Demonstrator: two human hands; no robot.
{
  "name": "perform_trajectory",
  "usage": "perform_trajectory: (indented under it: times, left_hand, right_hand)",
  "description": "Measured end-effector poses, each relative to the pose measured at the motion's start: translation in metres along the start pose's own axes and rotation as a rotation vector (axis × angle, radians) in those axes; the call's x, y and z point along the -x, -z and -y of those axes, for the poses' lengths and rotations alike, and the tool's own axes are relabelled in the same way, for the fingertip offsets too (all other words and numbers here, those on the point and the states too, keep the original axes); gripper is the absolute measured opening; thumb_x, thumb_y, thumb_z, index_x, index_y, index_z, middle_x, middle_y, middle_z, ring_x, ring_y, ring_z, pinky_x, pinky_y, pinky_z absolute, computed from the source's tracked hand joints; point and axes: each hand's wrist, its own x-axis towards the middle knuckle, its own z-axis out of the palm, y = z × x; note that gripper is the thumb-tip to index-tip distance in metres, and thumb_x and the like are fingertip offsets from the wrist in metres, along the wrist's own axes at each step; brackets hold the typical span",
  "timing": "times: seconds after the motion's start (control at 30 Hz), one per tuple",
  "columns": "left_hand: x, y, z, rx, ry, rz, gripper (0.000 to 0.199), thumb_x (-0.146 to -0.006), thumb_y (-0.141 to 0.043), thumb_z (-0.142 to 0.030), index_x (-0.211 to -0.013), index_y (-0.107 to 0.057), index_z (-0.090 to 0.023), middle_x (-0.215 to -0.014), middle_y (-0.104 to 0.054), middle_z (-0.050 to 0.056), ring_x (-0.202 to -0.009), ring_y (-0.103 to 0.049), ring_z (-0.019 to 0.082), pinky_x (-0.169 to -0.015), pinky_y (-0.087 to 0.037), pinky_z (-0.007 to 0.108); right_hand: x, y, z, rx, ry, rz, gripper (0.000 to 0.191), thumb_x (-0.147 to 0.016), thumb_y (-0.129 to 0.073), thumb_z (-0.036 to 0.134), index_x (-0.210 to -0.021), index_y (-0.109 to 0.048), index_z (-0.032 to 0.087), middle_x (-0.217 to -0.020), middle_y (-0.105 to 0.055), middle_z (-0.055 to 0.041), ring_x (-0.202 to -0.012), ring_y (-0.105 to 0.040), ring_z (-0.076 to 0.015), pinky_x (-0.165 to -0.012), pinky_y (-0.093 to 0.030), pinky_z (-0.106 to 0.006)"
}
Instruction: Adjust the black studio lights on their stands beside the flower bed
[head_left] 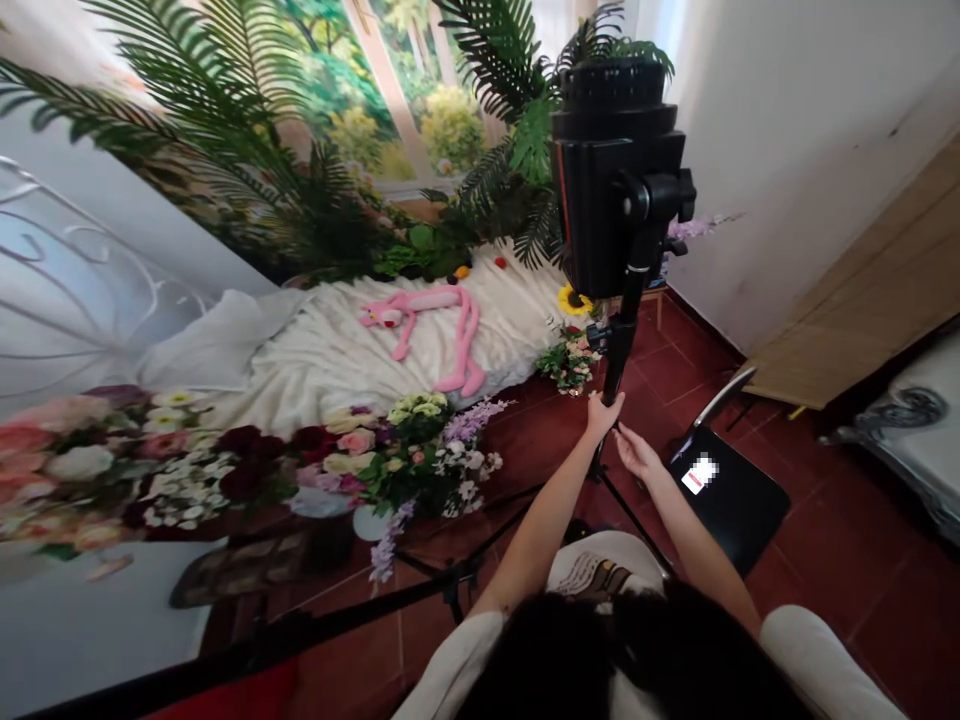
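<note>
A black studio light (615,180) stands upright on a black stand (618,362) in front of me. My left hand (604,414) is wrapped round the stand's pole below the lamp head. Just to the right and slightly lower, my right hand (635,452) is beside the pole with its fingers bent; its fingertips are close to the pole, and what they hold, if anything, is too small to name. The stand's legs spread out below my hands over the red tiled floor.
A black chair (739,500) with a lit phone (697,482) on it stands right of the stand. Flowers (352,450) edge a white-draped bed (337,350) bearing a pink plush toy (471,330). Another black stand bar (352,612) crosses the lower left.
</note>
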Motion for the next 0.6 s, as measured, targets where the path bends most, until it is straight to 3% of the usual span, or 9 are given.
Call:
perform_trajectory:
  times: [0.13, 0.2, 0.27, 0.37, 0.43, 0.5, 0.6]
  left_hand:
    - [0.001, -0.002, 0.001, -0.015, -0.017, -0.050, 0.033, -0.065, -0.066, -0.041, -0.052, -0.050, -0.016, -0.047, -0.045, -0.004, -0.047, -0.042, 0.008, -0.048, -0.034, 0.020]
    - [0.001, -0.002, 0.001, -0.002, -0.012, -0.064, 0.031, -0.064, -0.065, -0.040, -0.052, -0.050, -0.016, -0.049, -0.046, -0.003, -0.048, -0.044, 0.009, -0.050, -0.035, 0.021]
    - [0.001, -0.003, 0.001, 0.019, -0.002, -0.057, 0.029, -0.063, -0.065, -0.039, -0.052, -0.050, -0.016, -0.051, -0.048, -0.003, -0.049, -0.045, 0.009, -0.051, -0.037, 0.022]
    - [0.000, -0.002, 0.003, 0.048, 0.001, -0.013, 0.026, -0.062, -0.064, -0.036, -0.053, -0.051, -0.016, -0.051, -0.049, -0.002, -0.050, -0.046, 0.010, -0.052, -0.039, 0.023]
    - [0.000, -0.002, 0.002, 0.064, 0.005, 0.002, 0.023, -0.060, -0.066, -0.031, -0.051, -0.051, -0.016, -0.049, -0.049, -0.003, -0.051, -0.047, 0.010, -0.052, -0.040, 0.023]
    - [0.000, -0.001, 0.001, 0.075, 0.015, -0.008, 0.022, -0.058, -0.066, -0.026, -0.049, -0.049, -0.016, -0.048, -0.048, -0.003, -0.052, -0.049, 0.011, -0.053, -0.041, 0.023]
    - [0.001, 0.000, -0.003, 0.071, 0.016, -0.022, 0.023, -0.057, -0.065, -0.022, -0.046, -0.045, -0.017, -0.047, -0.047, -0.003, -0.053, -0.049, 0.012, -0.055, -0.042, 0.024]
  right_hand:
    - [0.003, 0.005, 0.002, 0.552, 0.420, -0.141, 0.022, -0.064, -0.066, 0.016, -0.065, -0.044, 0.022, -0.061, -0.059, 0.0053, -0.069, -0.064, -0.0146, -0.073, -0.055, -0.030]
    - [0.007, 0.005, 0.016, 0.773, 0.508, -0.097, 0.020, -0.062, -0.067, 0.020, -0.070, -0.049, 0.021, -0.070, -0.062, 0.0026, -0.074, -0.063, -0.0162, -0.079, -0.053, -0.034]
    - [0.014, -0.003, 0.040, 0.806, 0.573, 0.019, 0.027, -0.062, -0.070, 0.025, -0.084, -0.054, 0.021, -0.085, -0.065, -0.0023, -0.083, -0.063, -0.0177, -0.086, -0.050, -0.036]
    - [0.025, -0.037, 0.083, 0.728, 0.766, 0.137, 0.055, -0.065, -0.073, 0.033, -0.112, -0.048, 0.021, -0.113, -0.060, -0.0091, -0.104, -0.058, -0.0200, -0.095, -0.044, -0.038]
    - [0.030, -0.070, 0.108, 0.732, 0.939, 0.140, 0.067, -0.065, -0.074, 0.037, -0.121, -0.041, 0.022, -0.125, -0.053, -0.0103, -0.115, -0.052, -0.0215, -0.100, -0.040, -0.040]
    - [0.033, -0.103, 0.125, 0.742, 1.054, 0.131, 0.074, -0.068, -0.073, 0.039, -0.127, -0.033, 0.022, -0.129, -0.049, -0.0110, -0.118, -0.050, -0.0225, -0.100, -0.040, -0.041]
    - [0.031, -0.133, 0.135, 0.785, 1.090, 0.080, 0.070, -0.074, -0.066, 0.038, -0.130, -0.027, 0.021, -0.125, -0.051, -0.0114, -0.114, -0.052, -0.0242, -0.096, -0.044, -0.043]
